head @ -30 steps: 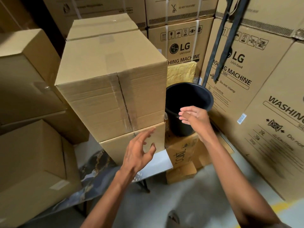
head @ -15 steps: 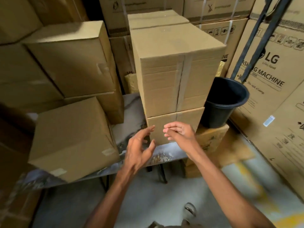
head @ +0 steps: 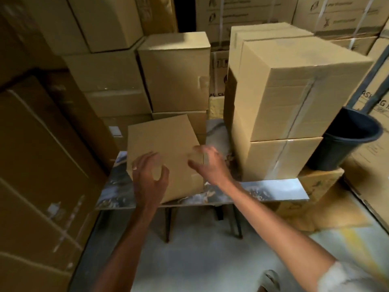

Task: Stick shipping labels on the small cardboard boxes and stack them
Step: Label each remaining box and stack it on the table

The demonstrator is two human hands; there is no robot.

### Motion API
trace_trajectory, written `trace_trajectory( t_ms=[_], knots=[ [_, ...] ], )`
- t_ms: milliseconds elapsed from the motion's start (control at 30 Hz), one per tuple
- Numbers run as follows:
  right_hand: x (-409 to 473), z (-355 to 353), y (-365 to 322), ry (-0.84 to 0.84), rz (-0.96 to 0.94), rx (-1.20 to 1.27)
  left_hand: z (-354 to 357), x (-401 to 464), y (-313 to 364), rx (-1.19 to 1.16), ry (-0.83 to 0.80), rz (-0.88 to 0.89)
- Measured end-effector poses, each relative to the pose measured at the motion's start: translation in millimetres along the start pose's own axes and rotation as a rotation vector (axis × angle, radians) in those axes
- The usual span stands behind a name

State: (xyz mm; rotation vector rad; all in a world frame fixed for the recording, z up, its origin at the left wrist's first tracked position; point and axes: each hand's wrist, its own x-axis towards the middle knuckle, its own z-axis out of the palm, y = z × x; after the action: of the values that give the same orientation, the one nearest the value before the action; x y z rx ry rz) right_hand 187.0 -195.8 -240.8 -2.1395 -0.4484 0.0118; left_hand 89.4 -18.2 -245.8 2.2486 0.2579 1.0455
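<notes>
— Cardboard box on our side of the tabletop, lying askew: where do we stand with it?

— Both hands are over it. Our left hand hovers above its near left part, fingers spread and bent, holding nothing. Our right hand is at its right edge, fingers loosely bent; motion blur keeps us from saying whether they touch the cardboard.

— And the edges?

— The near corner of the box reaches the front rim of the tabletop. To its right a strip of bare marbled surface separates it from the stack of two boxes, whose lower box sits close to the front rim.

— Room to move?

— Tight. Tall cartons close in on our left, more stacked boxes stand just behind, and a black bucket sits on a carton right of the stack. Open grey floor lies below us.
</notes>
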Motion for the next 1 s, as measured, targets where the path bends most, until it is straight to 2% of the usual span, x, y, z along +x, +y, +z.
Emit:
trace_trajectory(
  t_ms=[100, 200, 300, 633, 800, 1000],
  knots=[
    [10, 25, -3, -0.06, -0.028, -0.154, -11, 8, -30, 0.108, 0.049, -0.044],
    [6, 39, 4, -0.061, -0.017, -0.158, -12, 10, -52, 0.116, -0.071, -0.27],
    [0, 42, 12, -0.026, -0.065, -0.171, -7, 4, -58, 0.089, -0.203, -0.377],
    [-8, 29, 13, 0.03, -0.004, -0.187, 9, 8, -52, 0.158, -0.269, -0.428],
    [-22, 13, 23, 0.073, 0.045, -0.172, 17, 6, -43, 0.114, -0.272, -0.366],
    [-28, -12, 37, 0.167, 0.113, -0.146, 32, 2, -20, 0.091, -0.35, -0.282]
  ],
)
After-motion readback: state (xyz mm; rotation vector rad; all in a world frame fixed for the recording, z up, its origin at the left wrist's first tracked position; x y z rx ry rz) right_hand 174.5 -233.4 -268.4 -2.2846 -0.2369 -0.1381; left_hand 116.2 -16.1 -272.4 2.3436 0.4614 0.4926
